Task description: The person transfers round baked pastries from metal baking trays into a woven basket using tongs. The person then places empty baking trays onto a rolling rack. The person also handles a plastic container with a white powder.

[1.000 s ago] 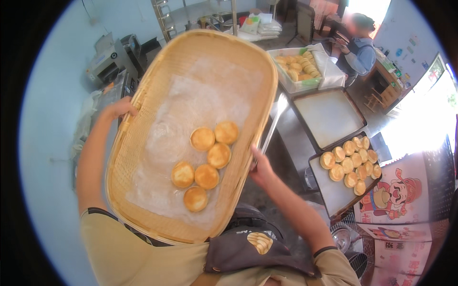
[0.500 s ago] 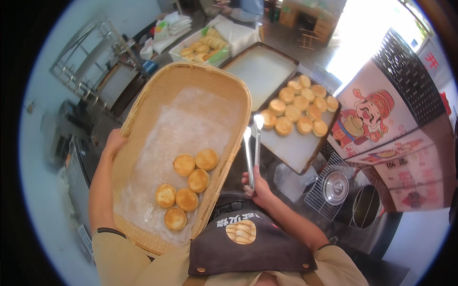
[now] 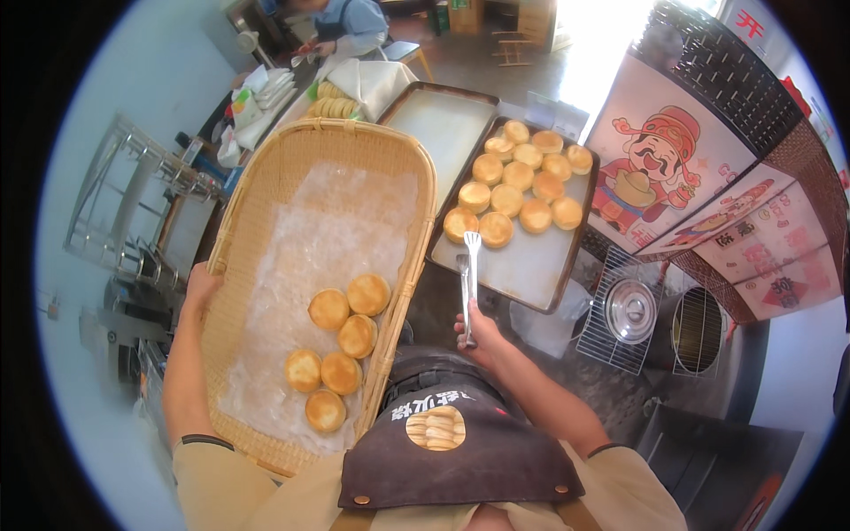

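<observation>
My left hand [image 3: 204, 285] is closed on the left rim of a large woven bamboo basket [image 3: 428, 195]. Clear plastic sheeting [image 3: 332, 226] lines it, and several round golden buns [image 3: 340, 373] lie toward its near end. In my right hand [image 3: 481, 332] is a pair of metal tongs [image 3: 473, 276], its arms pointing away from me with nothing visible between them. The tips appear over the near left part of a dark-rimmed baking tray [image 3: 522, 274], close to the nearest of several golden buns [image 3: 506, 200]. Whether they touch that bun I cannot tell.
Beyond the basket lies a second baking tray [image 3: 443, 124], beside a bin of pale buns [image 3: 333, 104]. A person in blue [image 3: 354, 31] works at the back. At right stand a printed folding screen [image 3: 651, 164], a wire rack [image 3: 611, 341] and a metal lid [image 3: 631, 310].
The view has swung, so basket and trays sit farther left. The tongs' arms have come closer together, with their tips nearer the tray's front buns. Both hands keep their holds.
</observation>
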A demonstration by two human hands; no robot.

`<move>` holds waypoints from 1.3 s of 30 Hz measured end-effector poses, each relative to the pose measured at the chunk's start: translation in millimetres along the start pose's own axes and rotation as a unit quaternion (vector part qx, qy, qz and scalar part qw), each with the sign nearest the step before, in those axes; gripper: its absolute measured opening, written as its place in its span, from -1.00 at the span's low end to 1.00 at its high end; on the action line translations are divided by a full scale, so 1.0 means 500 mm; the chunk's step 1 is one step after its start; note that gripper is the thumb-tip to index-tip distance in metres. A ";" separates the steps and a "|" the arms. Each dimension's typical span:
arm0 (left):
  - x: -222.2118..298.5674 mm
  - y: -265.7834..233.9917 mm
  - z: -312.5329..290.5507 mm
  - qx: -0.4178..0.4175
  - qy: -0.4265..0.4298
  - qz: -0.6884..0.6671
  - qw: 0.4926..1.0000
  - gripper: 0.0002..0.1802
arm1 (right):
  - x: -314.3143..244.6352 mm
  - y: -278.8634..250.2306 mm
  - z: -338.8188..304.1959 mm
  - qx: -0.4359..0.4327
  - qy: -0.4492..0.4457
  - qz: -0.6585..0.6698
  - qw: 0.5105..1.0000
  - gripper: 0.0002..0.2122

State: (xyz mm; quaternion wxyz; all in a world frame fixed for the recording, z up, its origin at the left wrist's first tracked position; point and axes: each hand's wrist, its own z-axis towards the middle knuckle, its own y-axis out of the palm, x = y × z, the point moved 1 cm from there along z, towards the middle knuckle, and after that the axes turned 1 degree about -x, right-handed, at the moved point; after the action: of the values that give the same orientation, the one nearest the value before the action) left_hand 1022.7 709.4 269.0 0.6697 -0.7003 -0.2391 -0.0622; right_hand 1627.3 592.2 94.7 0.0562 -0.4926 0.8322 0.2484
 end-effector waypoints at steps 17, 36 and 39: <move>0.082 -0.033 0.080 0.001 0.092 0.004 0.996 -0.68 | 0.007 0.011 0.094 0.074 -0.154 0.105 0.980 -0.53; 0.156 -0.070 0.051 -0.001 0.143 0.074 0.987 -0.67 | 0.003 -0.184 0.014 0.131 -0.278 -0.058 0.950 -0.54; 0.166 -0.077 0.052 0.007 0.115 0.085 0.990 -0.67 | -0.002 -0.195 0.020 0.127 -0.293 -0.064 0.945 -0.54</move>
State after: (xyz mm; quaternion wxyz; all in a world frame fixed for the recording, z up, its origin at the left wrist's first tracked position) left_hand 1073.6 755.1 335.2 0.7006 -0.7015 -0.1005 -0.0837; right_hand 1709.1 559.7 51.3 0.3757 -0.4393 0.7702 0.2697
